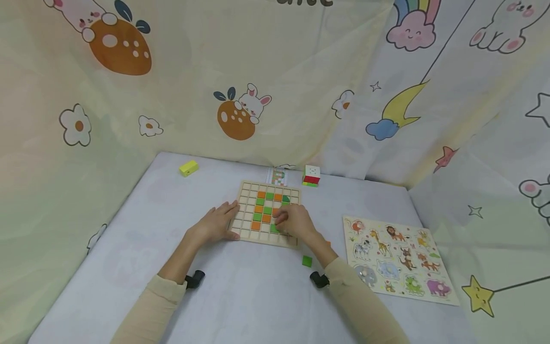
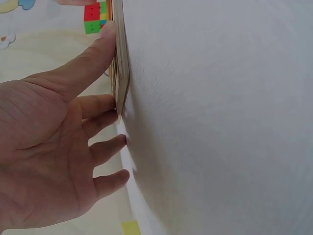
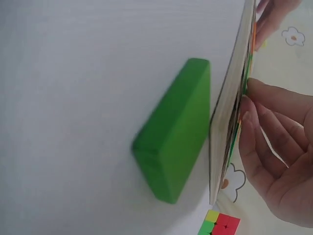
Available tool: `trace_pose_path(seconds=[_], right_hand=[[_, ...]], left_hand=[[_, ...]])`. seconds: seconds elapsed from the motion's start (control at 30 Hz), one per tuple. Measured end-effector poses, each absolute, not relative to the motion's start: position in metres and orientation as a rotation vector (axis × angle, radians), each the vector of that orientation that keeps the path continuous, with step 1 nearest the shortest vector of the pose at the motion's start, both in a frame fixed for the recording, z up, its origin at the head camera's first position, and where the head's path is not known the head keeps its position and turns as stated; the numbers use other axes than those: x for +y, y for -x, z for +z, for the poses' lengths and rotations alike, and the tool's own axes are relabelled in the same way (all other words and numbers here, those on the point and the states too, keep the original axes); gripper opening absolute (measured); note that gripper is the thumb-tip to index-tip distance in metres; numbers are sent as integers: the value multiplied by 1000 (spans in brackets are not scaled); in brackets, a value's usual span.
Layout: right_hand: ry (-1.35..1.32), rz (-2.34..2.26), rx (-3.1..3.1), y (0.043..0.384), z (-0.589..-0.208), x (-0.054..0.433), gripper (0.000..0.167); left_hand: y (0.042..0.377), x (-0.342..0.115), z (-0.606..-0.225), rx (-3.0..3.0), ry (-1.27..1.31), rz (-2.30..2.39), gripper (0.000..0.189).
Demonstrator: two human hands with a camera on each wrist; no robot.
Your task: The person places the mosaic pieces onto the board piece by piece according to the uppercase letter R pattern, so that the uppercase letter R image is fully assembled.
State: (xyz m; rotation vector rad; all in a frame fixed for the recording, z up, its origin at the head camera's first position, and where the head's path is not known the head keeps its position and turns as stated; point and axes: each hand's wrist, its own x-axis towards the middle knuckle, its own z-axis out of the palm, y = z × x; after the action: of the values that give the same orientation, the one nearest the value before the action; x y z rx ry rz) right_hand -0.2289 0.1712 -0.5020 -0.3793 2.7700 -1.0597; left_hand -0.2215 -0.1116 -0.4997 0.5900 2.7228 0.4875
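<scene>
A wooden grid board [image 1: 245, 215] lies on the table with orange and green square tiles set in its cells. My left hand [image 1: 216, 222] rests at the board's left edge. In the left wrist view its thumb [image 2: 93, 63] presses along the edge, and the other fingers are spread, the nearest ones touching the corner. Over the lower right part of the board, my right hand [image 1: 296, 222] has its fingertips drawn together at a green tile [image 1: 274, 228], partly covering it. A loose green tile [image 1: 307, 261] lies off the board's near right corner, large in the right wrist view [image 3: 181, 132].
Behind the board are a patterned card [image 1: 278, 177] and a puzzle cube [image 1: 311, 176]. A yellow block [image 1: 188, 168] stands at the back left. An animal puzzle board [image 1: 399, 258] lies to the right. An orange piece [image 1: 328, 243] shows beside my right wrist.
</scene>
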Motion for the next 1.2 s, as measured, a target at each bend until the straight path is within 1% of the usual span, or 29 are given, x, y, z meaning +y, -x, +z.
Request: trace_pose_path(seconds=[0.33,0.5,0.7,1.07,1.2], right_hand=[[399,-1020,2845,215,-490,184,22],[385,-1012,2843,205,-484,193,26],[351,-968,2851,190,-480,204,24],[309,-949,2775,163,-481,224,30],[317,-939,2737,156,-484,231,35]], left_hand=[[220,-112,-500,2728,-589,490,100],[219,-112,-499,2727,-589,498,100],[220,-113,-499,2719,-583,502,100],[220,-114,-497,2714,-586,505,99],[220,-113,-497,2715,-598,511,99]])
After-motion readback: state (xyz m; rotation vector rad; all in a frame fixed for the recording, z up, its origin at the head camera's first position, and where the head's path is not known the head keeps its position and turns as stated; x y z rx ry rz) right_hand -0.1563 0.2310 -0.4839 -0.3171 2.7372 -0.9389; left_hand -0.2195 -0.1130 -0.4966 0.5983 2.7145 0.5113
